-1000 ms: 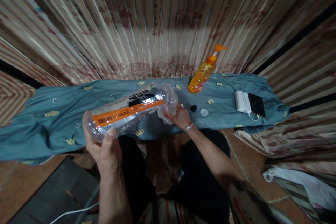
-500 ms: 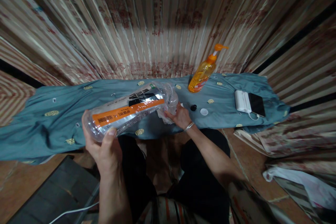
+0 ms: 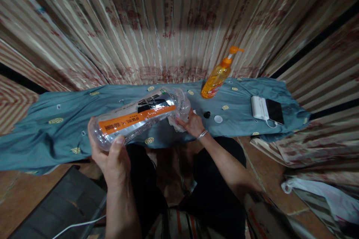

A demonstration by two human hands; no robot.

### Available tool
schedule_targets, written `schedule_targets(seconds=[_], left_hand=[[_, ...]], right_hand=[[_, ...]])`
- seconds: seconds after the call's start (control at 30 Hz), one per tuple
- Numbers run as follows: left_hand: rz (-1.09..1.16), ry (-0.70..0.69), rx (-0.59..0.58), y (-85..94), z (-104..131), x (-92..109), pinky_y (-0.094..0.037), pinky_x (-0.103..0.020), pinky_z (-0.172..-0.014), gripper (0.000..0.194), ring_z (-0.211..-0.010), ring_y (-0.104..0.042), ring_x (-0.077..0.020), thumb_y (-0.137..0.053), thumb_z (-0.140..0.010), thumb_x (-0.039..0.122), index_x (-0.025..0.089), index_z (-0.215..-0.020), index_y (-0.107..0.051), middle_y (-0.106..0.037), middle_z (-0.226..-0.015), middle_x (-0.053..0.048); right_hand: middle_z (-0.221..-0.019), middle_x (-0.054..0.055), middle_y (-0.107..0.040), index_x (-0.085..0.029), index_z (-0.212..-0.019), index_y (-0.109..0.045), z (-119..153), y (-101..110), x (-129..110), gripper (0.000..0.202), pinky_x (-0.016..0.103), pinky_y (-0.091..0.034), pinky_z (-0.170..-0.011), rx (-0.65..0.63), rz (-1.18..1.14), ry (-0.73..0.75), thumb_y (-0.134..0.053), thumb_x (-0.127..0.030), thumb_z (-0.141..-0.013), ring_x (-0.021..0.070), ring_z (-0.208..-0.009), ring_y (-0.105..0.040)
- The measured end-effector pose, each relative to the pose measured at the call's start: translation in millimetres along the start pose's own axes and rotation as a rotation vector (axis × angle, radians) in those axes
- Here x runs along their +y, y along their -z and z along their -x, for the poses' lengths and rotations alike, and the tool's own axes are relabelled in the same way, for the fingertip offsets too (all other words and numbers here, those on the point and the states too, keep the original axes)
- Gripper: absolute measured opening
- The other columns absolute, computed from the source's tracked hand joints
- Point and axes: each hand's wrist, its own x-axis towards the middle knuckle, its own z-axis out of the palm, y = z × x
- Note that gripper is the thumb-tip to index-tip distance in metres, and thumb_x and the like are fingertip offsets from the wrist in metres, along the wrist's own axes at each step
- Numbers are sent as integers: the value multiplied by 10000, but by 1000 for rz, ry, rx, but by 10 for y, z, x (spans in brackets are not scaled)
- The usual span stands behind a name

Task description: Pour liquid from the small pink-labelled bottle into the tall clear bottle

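Observation:
A large clear plastic bottle point(image 3: 137, 117) with an orange and silver label lies tilted across the front, its neck end to the right. My left hand point(image 3: 110, 155) is wrapped round its base, thumb on the near side. At the neck end, my right hand point(image 3: 192, 124) is closed on a clear, ridged plastic piece point(image 3: 184, 106); whether that is a separate container or part of the bottle I cannot tell. Crumpled white tissue point(image 3: 178, 126) shows beneath the right fingers. Close by on the cloth are a small black cap point(image 3: 206, 114) and a white round lid point(image 3: 218, 119).
An orange pump bottle point(image 3: 215, 82) stands at the back of the teal cloth point(image 3: 64, 108). To the right, a white power bank point(image 3: 259, 108) is cabled to a black phone point(image 3: 274, 111). Striped curtains point(image 3: 168, 26) hang behind; a dark stool-like surface point(image 3: 64, 201) is at lower left.

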Motion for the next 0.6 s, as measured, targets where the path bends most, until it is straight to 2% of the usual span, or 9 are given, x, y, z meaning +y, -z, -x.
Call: schedule_targets(seconds=[0.37,0.6], left_hand=[[-6,-14,-11,5,1,-11,-371,-652,-1219,908,-1313,-621,-364,-943,-523,483,381,-1381,-663,-690,-1310,-36],[-28,-27,-16,-29,21,6,-429,-610,-1185,810,-1282,-642,-353,-910,-562,499,367,-1332,-695,-715,-1254,-27]], right_hand=[[-1191,161,-808,-123,-1363,-599,0,10,-5,579,310,-603,-888,-2,2,15,-765,-463,-925,290,-1093,-792],[-1185,156,-811,-141,-1368,-597,0,8,-16,584,308,-603,-874,-1,26,-7,-772,-468,-917,284,-1089,-793]])
